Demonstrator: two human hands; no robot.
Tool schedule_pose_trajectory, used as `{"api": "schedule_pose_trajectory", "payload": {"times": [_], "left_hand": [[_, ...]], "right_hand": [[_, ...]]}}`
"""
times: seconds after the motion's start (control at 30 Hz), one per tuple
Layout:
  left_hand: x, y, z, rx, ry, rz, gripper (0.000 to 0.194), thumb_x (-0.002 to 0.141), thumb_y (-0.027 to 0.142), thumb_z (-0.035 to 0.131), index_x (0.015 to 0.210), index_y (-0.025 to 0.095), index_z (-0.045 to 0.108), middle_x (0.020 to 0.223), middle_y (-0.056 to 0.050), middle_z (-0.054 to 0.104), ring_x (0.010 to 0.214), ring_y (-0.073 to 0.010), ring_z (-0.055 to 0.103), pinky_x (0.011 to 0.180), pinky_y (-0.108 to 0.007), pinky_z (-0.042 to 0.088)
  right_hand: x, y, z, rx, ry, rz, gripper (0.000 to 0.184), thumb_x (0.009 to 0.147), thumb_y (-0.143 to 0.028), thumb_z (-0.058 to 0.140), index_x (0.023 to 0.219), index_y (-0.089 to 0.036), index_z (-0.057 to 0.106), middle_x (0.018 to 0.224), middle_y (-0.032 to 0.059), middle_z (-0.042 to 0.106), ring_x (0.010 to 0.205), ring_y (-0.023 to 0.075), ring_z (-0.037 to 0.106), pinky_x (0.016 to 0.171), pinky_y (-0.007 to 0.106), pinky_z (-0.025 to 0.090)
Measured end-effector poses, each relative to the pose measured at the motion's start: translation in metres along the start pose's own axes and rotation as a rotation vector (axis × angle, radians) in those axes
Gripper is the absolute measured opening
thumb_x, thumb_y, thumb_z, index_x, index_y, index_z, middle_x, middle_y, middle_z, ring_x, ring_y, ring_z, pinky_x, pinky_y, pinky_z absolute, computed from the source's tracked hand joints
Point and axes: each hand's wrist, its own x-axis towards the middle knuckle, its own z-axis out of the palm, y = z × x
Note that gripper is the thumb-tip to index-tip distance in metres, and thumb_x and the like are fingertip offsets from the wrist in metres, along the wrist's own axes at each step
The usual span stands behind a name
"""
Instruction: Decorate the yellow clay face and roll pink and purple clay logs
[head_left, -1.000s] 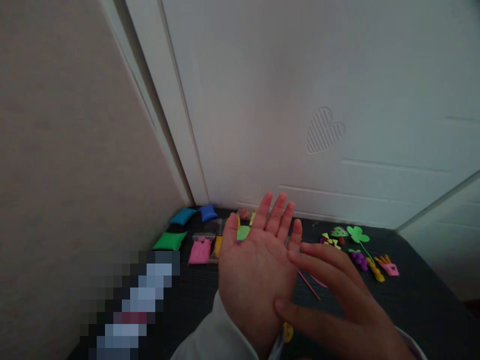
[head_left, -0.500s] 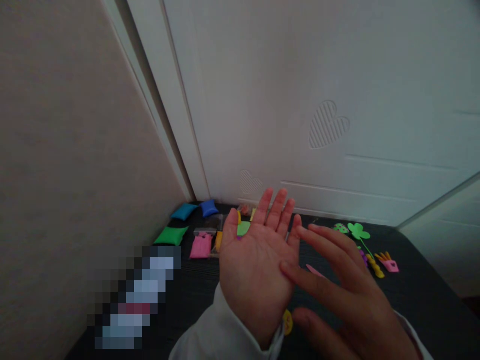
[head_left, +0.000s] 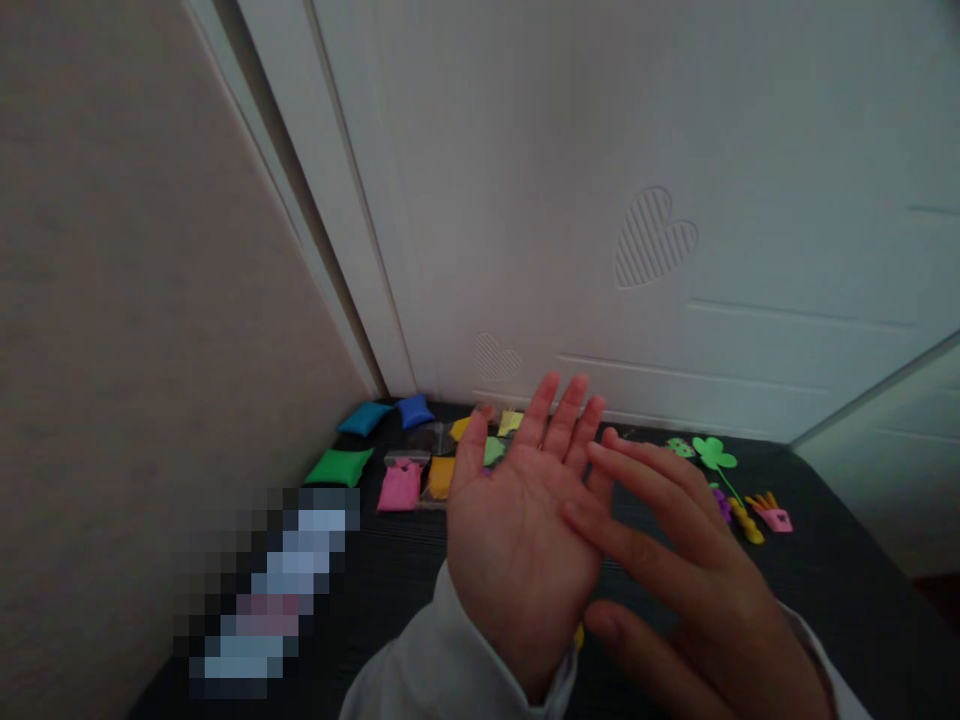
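My left hand [head_left: 525, 530] is held palm up above the dark table, its fingers spread and the palm bare. To its right, my right hand [head_left: 675, 580] has its fingers stretched out and apart, with the index fingertip at the edge of the left palm. Whether that fingertip touches the palm or hovers over it, I cannot tell. Nothing shows in either hand. A small yellow piece [head_left: 580, 636] peeks out between the left wrist and the right thumb, mostly hidden. Behind the left thumb lie a light green packet [head_left: 494, 451] and a yellow-orange packet [head_left: 441, 478], both partly covered.
On the dark table [head_left: 375, 600] lie a pink bag [head_left: 400, 486], a green packet [head_left: 339, 467], a teal packet [head_left: 364, 418] and a blue packet [head_left: 414, 411]. At right are a green clover shape [head_left: 715, 454], a yellow twisted piece [head_left: 746, 522] and a pink fries-box shape [head_left: 774, 515]. A white panel [head_left: 525, 200] stands behind.
Both hands stay close together; the left has shifted slightly right. A pink piece between the hands is now hidden, and less of the yellow piece shows. The view has shifted a little.
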Motion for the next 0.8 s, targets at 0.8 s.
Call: {"api": "schedule_pose_trajectory", "payload": {"times": [0.8], "left_hand": [[-0.008,0.002,0.011,0.011,-0.027,-0.053,0.049,0.082,0.051,0.023,0.116,0.024,0.046,0.119,0.002,0.052,0.118,-0.0174,0.04,0.092,-0.032,0.04]], "right_hand": [[-0.001,-0.003,-0.009,0.04,0.014,0.003,0.037,0.077,-0.039,0.047,0.108,-0.02,0.052,0.126,0.0114,0.04,0.119,0.0281,0.035,0.094,0.051,0.033]]}}
